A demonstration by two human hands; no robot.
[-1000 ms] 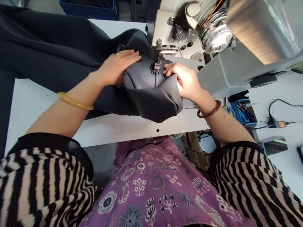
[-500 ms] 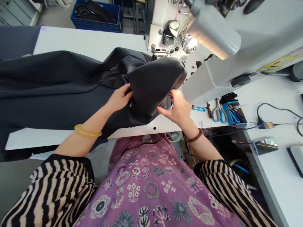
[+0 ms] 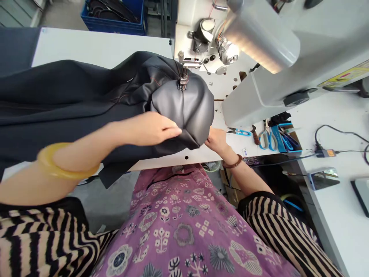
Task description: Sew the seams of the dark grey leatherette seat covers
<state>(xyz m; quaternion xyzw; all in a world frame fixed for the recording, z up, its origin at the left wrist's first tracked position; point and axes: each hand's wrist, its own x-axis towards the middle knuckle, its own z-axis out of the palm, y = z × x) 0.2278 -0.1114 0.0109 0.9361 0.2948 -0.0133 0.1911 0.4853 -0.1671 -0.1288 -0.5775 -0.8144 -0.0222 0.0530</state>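
A large piece of smooth black leather-like material is bunched on the white sewing table, a seam running down its rounded, shiny part. That seam lies under the presser foot of the sewing machine. Across the near side of the material rests my left hand, its fingers stretched to the right and slightly blurred. At the right edge my right hand is closed on the material, with some fingertips hidden beneath it. The rest of the dark material spreads leftward over the table.
The machine's arm and lit lamp stand at the right. Blue-handled thread snips, scissors and a blue tool box lie by the machine. Behind the table is a blue crate with dark pieces.
The raised flap of material has been laid down, exposing the seam and presser foot. My left hand has moved right onto it; my right hand has shifted slightly toward me.
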